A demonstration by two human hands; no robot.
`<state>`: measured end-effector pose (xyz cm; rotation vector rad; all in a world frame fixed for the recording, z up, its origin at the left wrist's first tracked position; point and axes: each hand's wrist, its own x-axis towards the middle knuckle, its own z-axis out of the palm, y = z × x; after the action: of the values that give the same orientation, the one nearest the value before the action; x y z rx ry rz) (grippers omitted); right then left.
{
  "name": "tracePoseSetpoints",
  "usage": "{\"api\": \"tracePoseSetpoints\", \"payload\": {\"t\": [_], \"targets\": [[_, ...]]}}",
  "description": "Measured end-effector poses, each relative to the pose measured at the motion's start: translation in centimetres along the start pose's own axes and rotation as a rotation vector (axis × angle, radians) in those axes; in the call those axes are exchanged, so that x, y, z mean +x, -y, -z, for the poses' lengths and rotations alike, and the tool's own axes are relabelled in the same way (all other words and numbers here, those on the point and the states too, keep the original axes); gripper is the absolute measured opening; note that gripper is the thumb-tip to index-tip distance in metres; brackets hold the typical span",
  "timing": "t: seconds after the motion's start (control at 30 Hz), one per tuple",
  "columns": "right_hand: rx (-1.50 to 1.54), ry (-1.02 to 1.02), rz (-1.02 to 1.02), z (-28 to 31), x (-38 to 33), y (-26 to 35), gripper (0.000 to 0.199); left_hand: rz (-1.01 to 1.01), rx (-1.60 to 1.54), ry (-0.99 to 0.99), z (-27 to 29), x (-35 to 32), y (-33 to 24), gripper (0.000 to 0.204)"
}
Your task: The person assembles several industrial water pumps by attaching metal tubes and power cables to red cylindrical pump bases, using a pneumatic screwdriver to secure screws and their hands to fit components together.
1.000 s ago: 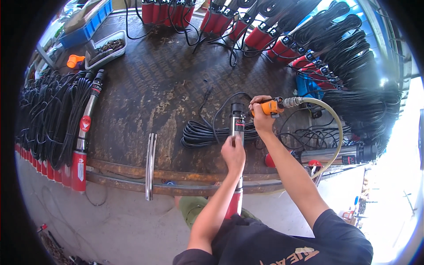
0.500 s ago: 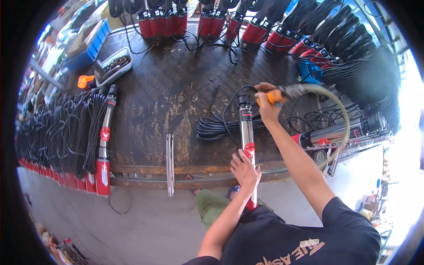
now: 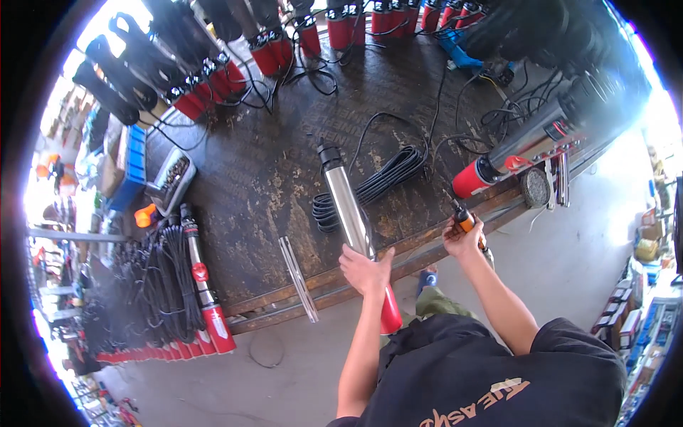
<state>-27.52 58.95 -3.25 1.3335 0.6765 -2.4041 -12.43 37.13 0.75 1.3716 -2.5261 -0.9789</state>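
Pump body, a long steel cylinder with a red lower end, lies across the near edge of the bench, its black top pointing to the middle of the bench and its red end hanging over the edge toward the person. Left hand is closed around the cylinder just where it crosses the edge. Right hand is closed on an orange-handled tool, held apart from the pump, over the same edge further right. Just beside the cylinder lies a black cable coil. A pair of thin metal strips lies across the near edge to the left.

I think the cylinder can roll easily, so the left hand's grip should stay firm near the edge, and the cable should be kept away from the tool.
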Motion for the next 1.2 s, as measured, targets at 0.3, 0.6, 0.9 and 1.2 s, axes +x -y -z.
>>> {"api": "tracePoseSetpoints", "payload": {"t": [0.3, 0.6, 0.9, 1.2], "targets": [[-0.823, 0.336, -0.124, 2.9, 1.8, 2.7, 0.068, 0.167, 0.088, 0.180, 0.8, 2.5, -1.6, 0.087], [-1.559, 0.556, -0.374, 9.5, -11.0, -4.1, 0.055, 0.138, -0.183, 0.290, -4.1, -3.8, -3.2, 0.066], [-1.597, 0.700, -0.359, 10.2, -8.1, -4.7, 0.061, 0.298, 0.702, -0.197, 7.3, 4.1, 11.2, 0.061], [-1.926, 0.738, 1.071, 6.1, -12.4, -3.5, 0.067, 0.232, 0.207, -0.044, 8.7, 4.2, 18.3, 0.034]]}}
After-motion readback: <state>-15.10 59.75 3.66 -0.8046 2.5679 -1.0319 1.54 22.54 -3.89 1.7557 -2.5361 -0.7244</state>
